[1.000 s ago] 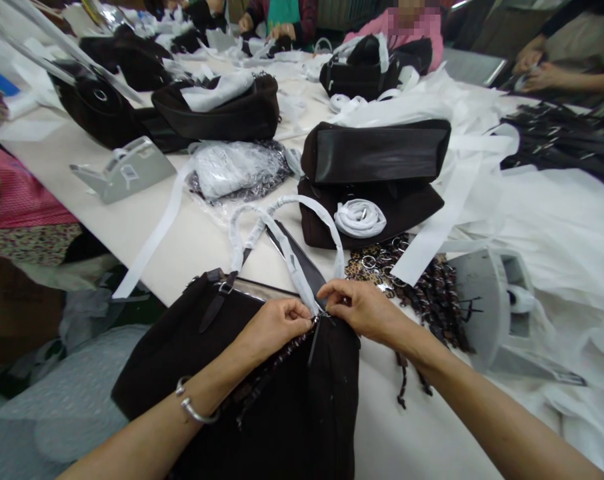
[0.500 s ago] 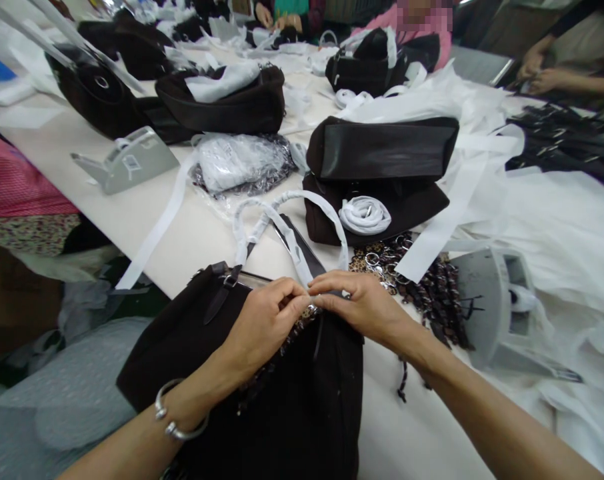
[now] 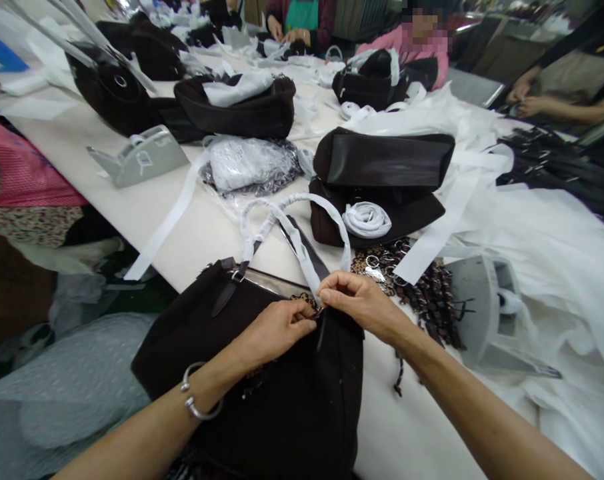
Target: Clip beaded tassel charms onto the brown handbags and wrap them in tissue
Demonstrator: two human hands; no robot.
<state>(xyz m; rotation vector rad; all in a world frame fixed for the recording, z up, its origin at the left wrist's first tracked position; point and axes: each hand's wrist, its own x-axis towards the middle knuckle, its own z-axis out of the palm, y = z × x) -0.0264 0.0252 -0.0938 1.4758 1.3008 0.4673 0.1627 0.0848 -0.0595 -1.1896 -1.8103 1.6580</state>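
A dark brown handbag lies close to me at the table's front edge. Its handles are wrapped in white paper and stand up from the zipped opening. Over the right handle's base, my left hand is closed in a pinch on a bag charm with a leopard-print part; the fingers hide most of it. My right hand meets it there, thumb and forefinger pinched together at the lower end of the wrapped handle. What exactly the right fingertips grip is too small to tell.
Several charms with rings and braided cords lie right of the bag, beside a grey tape dispenser. Beyond are stacked brown bags, a coiled wrapped strap and a plastic-wrapped bundle. Other people work around the table.
My left hand has shifted slightly down from the right one, and a leopard-print part now shows behind its fingers. The right hand remains at the handle base. The view has shifted a little.
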